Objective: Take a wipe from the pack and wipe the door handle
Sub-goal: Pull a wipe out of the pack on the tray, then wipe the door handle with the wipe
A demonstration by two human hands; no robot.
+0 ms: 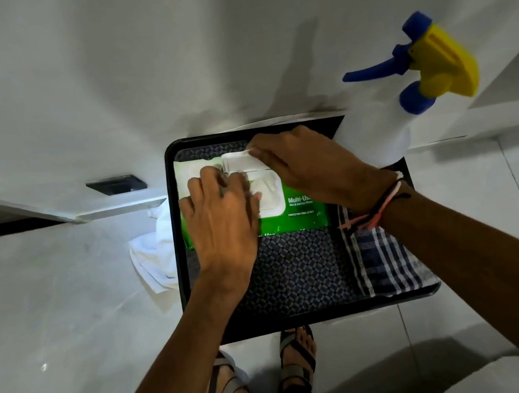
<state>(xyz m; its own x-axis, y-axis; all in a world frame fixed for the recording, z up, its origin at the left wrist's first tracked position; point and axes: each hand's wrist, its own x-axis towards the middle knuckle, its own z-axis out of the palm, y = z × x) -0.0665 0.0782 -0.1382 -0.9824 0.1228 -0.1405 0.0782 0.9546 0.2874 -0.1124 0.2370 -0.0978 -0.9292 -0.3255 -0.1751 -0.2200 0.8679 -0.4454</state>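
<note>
left hand (221,214) lies palm down on the near left part of the green wipe pack (290,217), fingers spread flat, pressing on it rather than gripping anything. right hand (304,160) reaches across from the right, thumb and forefinger pinched on the raised white flip lid (237,160) at the pack's far edge; lid stands open, tilted up. below it the white lid base (269,195) shows, partly hidden by the left fingers; whether a wipe is out cannot be told. thread bands (375,210), black, white and pink, circle the right wrist.

pack sits in the far left part of a black tray (300,319) with a woven-pattern floor. checked cloth (389,261), blue and white, lies along the tray's right side, just beside the pack. spray bottle (384,127), white body, yellow head, blue trigger and nozzle, stands at the tray's far right corner. white cloth (153,253) hangs crumpled off the tray's left edge.

beyond, a pale wall; a black plate (116,184) on it to the left. no door handle can be made out. sandalled feet (265,377) on pale floor tiles under the tray's near edge.
</note>
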